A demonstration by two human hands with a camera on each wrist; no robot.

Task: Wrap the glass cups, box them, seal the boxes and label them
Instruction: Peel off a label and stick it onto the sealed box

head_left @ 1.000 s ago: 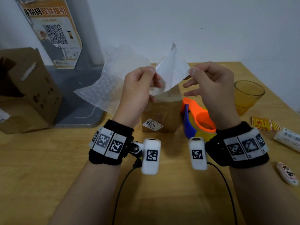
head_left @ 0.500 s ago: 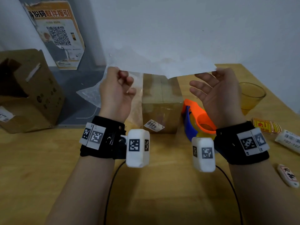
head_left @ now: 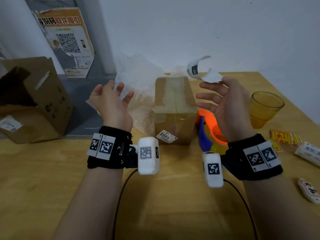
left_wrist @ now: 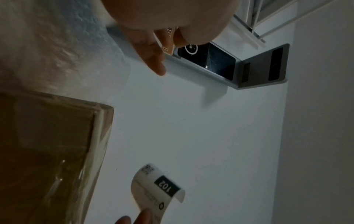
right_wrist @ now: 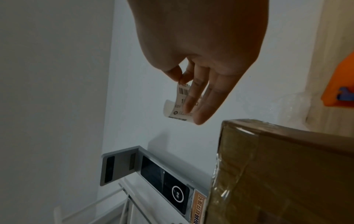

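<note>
A taped brown cardboard box (head_left: 174,108) stands on the wooden table between my hands. My right hand (head_left: 214,87) is raised beside its far right corner. Thumb and forefinger pinch a curled white shipping label (head_left: 199,71) printed "102", while the other fingers stay straight. In the right wrist view the label (right_wrist: 180,106) hangs from the pinch, above the box (right_wrist: 287,174). My left hand (head_left: 112,94) hovers left of the box with spread fingers. A pale sheet shows by its fingers, and I cannot tell if they touch. An amber glass cup (head_left: 265,108) stands at the right.
An orange and blue tape dispenser (head_left: 207,125) lies right of the box, under my right wrist. Bubble wrap (head_left: 138,77) lies behind the box. An open cardboard box (head_left: 34,97) lies at the far left. Yellow stickers (head_left: 284,137) and a label roll (head_left: 308,153) sit at the right edge.
My hands have pulled apart from one sheet held between them. The label now curls from my right hand alone, and my left hand has opened.
</note>
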